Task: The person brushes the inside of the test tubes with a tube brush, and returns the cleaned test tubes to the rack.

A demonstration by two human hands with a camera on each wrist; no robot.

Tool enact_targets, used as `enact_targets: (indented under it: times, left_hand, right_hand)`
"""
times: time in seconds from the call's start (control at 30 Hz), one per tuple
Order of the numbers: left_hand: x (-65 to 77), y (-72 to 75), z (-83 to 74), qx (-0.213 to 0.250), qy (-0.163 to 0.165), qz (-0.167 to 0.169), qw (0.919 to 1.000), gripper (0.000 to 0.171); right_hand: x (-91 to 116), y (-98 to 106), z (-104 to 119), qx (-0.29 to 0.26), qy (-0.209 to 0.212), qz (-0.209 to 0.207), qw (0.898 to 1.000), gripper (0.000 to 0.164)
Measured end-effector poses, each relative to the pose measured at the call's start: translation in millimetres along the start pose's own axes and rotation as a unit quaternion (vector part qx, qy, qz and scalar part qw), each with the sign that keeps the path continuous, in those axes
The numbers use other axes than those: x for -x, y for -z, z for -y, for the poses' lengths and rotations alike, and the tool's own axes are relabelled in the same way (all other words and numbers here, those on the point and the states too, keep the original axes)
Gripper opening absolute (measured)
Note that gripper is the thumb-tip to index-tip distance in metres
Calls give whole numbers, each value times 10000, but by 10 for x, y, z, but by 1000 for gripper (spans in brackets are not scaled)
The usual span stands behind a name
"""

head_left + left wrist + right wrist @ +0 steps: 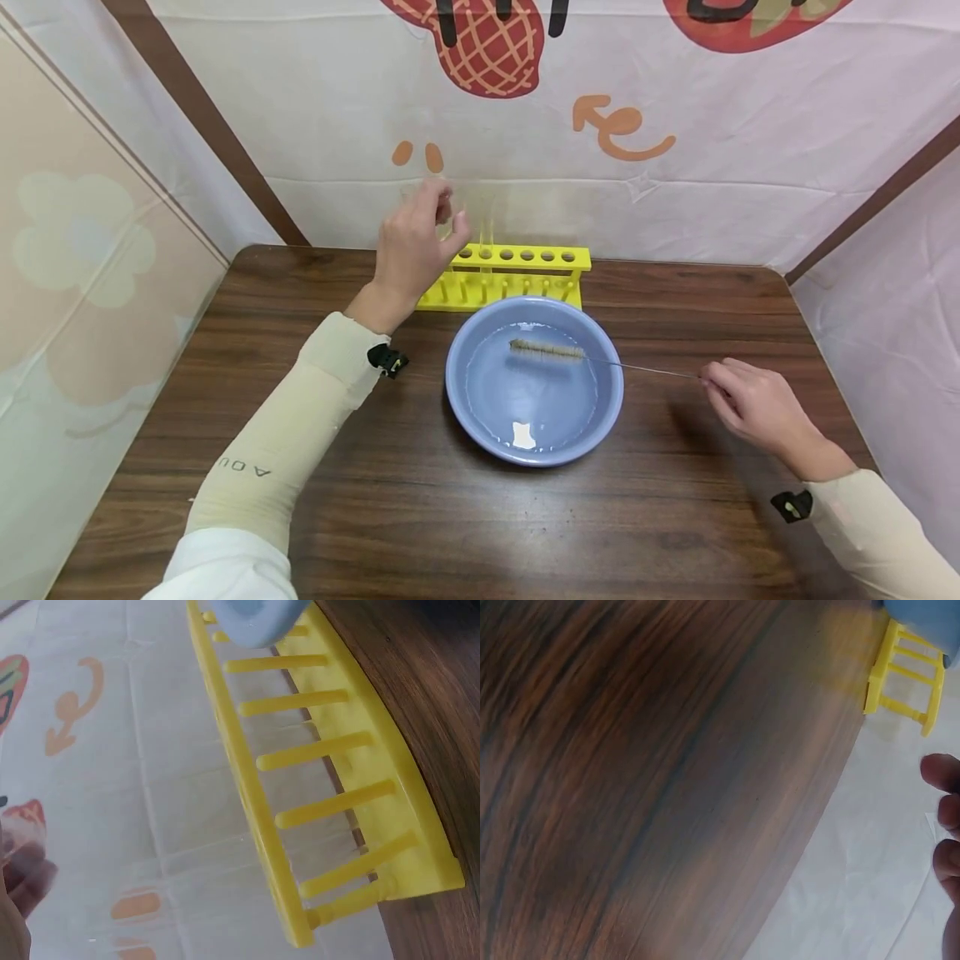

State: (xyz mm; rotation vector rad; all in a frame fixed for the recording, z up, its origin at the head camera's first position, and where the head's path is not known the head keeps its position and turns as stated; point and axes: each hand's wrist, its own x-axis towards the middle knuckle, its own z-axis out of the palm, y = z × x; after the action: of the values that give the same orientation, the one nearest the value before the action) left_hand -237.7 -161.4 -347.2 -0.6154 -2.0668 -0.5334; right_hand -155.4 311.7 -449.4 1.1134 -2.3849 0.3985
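Note:
My right hand [757, 408] pinches the end of the thin wire handle of a test tube brush [547, 350]. The brush's bristle head lies over the water in a blue basin [459, 408]. My left hand [412, 246] is raised over the left part of a yellow test tube rack [558, 257], its fingers loosely bent and the thumb apart from them; no thing shows between them. A clear test tube [487, 225] stands upright in the rack near the left thumb. In the left wrist view, the fingers [34, 881] show at the left edge, away from the rack.
The rack stands at the back of the brown wooden table [450, 533], close to a printed cloth backdrop [712, 208]. Directly in front of it sits the basin. Cloth sides [82, 333] border the table at left and right.

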Motion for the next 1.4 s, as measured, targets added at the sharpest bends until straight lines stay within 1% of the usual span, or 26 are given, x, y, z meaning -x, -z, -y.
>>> enact_targets:
  times: [0.07, 0.17, 0.2, 0.27, 0.33, 0.47, 0.53, 0.63, 0.73, 0.83, 0.9, 0.97, 1.07, 1.13, 1.27, 1.4]
  left_hand:
    - [27, 45, -20, -21, -196, 164, 9997, 22]
    - [74, 99, -39, -79, -364, 556, 9978, 24]
    - [91, 112, -44, -140, -420, 685, 9967, 25]
    - [128, 130, -51, -259, -513, 938, 9939, 25]
    - [162, 141, -54, -333, -588, 1140, 9912, 25]
    - [220, 154, -51, -400, -664, 1355, 9877, 25]
    - [244, 159, -46, -409, -708, 1409, 9866, 27]
    - [279, 167, -35, -418, -777, 1498, 9848, 26]
    - [324, 177, -25, -486, -854, 1658, 9813, 25]
    - [377, 185, -16, -544, -902, 1903, 9761, 26]
    - [412, 185, -14, -569, -918, 2122, 9713, 26]
    - [444, 185, -15, -595, -901, 2355, 9659, 25]
    - [490, 191, -23, -629, -879, 2658, 9579, 24]
    - [520, 200, -28, -660, -883, 2768, 9546, 24]
    - [571, 216, -36, -680, -874, 2847, 9522, 24]
    - [610, 231, -43, -709, -832, 2906, 9506, 25]
  right_hand:
    - [5, 6, 7, -160, -133, 123, 9997, 29]
    - [5, 21, 27, -440, -384, 293, 9979, 8]
    - [2, 26, 38, -549, -485, 328, 9968, 7]
    - [-6, 39, 64, -826, -749, 371, 9931, 17]
    - [-17, 52, 88, -1219, -1058, 375, 9862, 24]
    - [-45, 75, 131, -1963, -1503, 299, 9685, 30]
    - [-64, 87, 151, -2182, -1619, 261, 9620, 29]
    - [-98, 107, 177, -2301, -1684, 228, 9582, 29]
    - [-120, 121, 192, -2303, -1652, 237, 9587, 31]
    - [-128, 123, 201, -2297, -1630, 215, 9593, 33]
    - [-129, 120, 208, -2286, -1658, 93, 9592, 33]
    - [-131, 118, 221, -2314, -1743, -75, 9571, 32]
    - [-135, 120, 241, -2393, -1931, -340, 9509, 31]
    - [-139, 126, 252, -2472, -2057, -458, 9458, 31]
    - [-142, 149, 263, -2636, -2192, -634, 9372, 31]
    - [-166, 197, 292, -2898, -2412, -701, 9235, 28]
